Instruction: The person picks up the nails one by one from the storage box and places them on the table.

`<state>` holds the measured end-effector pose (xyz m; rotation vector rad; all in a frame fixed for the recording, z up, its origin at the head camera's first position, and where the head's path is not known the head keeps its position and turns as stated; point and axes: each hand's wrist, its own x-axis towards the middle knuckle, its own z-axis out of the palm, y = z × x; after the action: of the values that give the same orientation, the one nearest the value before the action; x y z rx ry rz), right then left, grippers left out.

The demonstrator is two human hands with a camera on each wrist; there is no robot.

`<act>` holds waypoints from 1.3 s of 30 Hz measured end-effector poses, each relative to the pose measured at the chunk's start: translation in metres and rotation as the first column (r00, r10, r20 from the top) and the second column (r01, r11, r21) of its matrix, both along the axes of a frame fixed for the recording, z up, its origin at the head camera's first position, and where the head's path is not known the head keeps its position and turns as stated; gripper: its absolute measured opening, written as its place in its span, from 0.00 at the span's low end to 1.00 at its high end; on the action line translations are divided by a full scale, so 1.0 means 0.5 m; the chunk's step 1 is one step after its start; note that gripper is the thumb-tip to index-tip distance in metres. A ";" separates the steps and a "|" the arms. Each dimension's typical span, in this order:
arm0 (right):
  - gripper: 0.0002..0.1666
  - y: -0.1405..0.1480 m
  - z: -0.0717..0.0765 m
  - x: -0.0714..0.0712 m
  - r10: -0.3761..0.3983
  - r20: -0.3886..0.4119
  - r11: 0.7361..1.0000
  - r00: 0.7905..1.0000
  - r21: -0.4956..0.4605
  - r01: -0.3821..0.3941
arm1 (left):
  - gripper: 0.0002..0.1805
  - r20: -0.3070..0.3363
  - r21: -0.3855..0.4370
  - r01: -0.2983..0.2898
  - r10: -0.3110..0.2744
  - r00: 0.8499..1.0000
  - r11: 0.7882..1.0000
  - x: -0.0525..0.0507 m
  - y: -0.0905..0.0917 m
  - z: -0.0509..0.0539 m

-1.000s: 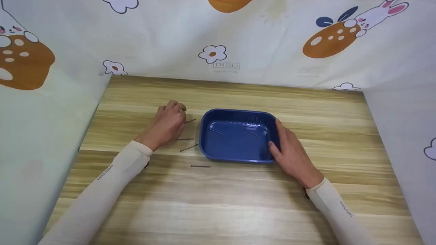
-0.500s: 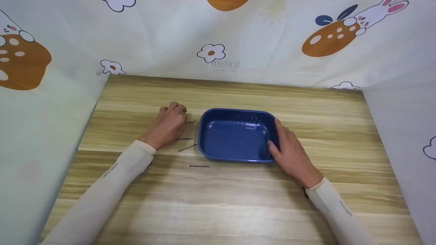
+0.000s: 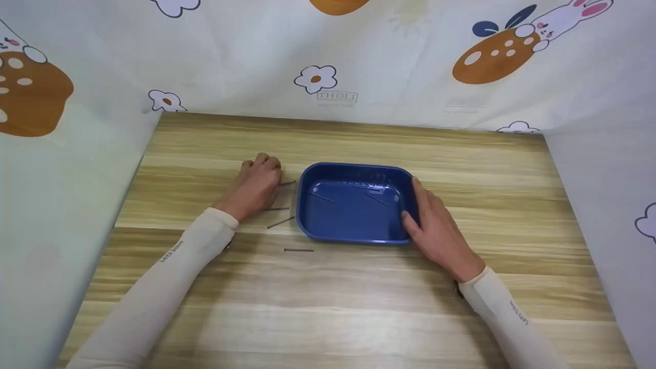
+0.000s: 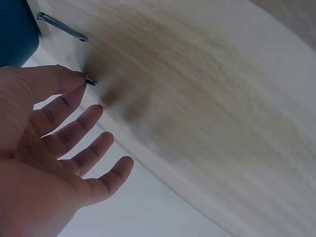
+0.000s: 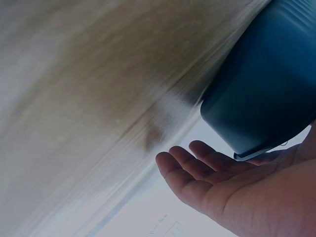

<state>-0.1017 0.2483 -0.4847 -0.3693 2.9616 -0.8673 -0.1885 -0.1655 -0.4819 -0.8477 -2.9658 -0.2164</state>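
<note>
In the left wrist view, my left hand (image 3: 252,185) pinches a dark nail (image 4: 90,81) between thumb and index finger, just over the wood-grain table; the other fingers are loosely bent. Most of that nail is hidden. A nail end (image 3: 288,183) sticks out past this hand in the head view. To the right stands a blue rectangular tray (image 3: 353,241) with several thin nails (image 3: 322,197) lying inside. My right hand (image 3: 442,231) grips the tray's right wall, thumb over the rim and fingers along the outside.
More loose nails lie left of the tray, one slanted nail (image 3: 281,222) close to its wall and another nail (image 3: 299,250) below its front-left corner. Patterned cloth (image 3: 246,61) hangs behind the table (image 3: 328,318) and along both sides.
The left hand stays nearly in place, its fingers drawing slightly closer together over the nails. The right hand keeps its hold on the tray; the whole view shifts a little.
</note>
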 end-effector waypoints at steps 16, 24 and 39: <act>0.47 0.001 -0.001 -0.001 0.014 -0.007 1.000 1.000 -0.002 -0.014 | 0.09 0.027 0.011 -0.017 0.017 0.999 1.000 0.003 0.006 0.010; 0.48 0.003 -0.001 0.000 0.014 -0.013 1.000 1.000 -0.001 -0.014 | 0.13 0.005 0.123 0.007 -0.007 1.000 0.992 0.021 0.026 0.041; 0.49 0.000 -0.001 -0.002 0.008 -0.013 1.000 1.000 -0.003 -0.008 | 0.20 -0.064 0.189 0.093 -0.083 0.995 0.978 0.049 0.087 0.093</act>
<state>-0.1027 0.2485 -0.4853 -0.3880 2.9685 -0.8712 -0.1640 -0.1221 -0.4356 -0.9433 -2.8010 -0.4654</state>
